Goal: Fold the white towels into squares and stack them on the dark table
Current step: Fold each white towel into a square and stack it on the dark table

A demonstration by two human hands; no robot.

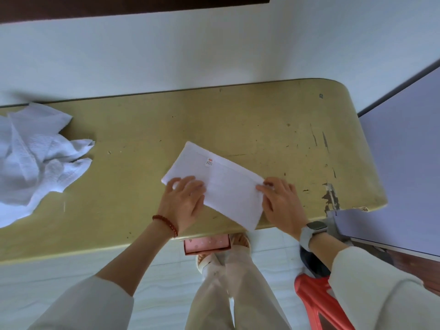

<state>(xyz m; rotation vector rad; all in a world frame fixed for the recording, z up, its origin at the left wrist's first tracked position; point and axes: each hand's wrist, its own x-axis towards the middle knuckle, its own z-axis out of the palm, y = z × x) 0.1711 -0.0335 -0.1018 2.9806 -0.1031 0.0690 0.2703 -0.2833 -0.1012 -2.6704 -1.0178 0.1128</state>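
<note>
Plain room: worn yellowish table (262, 120), white wall (214, 51), tiled floor (71, 277).

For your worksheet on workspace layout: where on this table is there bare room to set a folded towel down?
Bare patches: between the crumpled towels and the folded towel, and beyond it toward the table's rounded right end. Crowded: the left end and the near edge under both hands.

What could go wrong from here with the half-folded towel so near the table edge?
The folded towel has a corner at the table's near edge; it may slide off. The left hand and right hand hold opposite ends, so the layers could shift. The crumpled towels reach the frame's left edge; their overhang cannot be judged.
</note>
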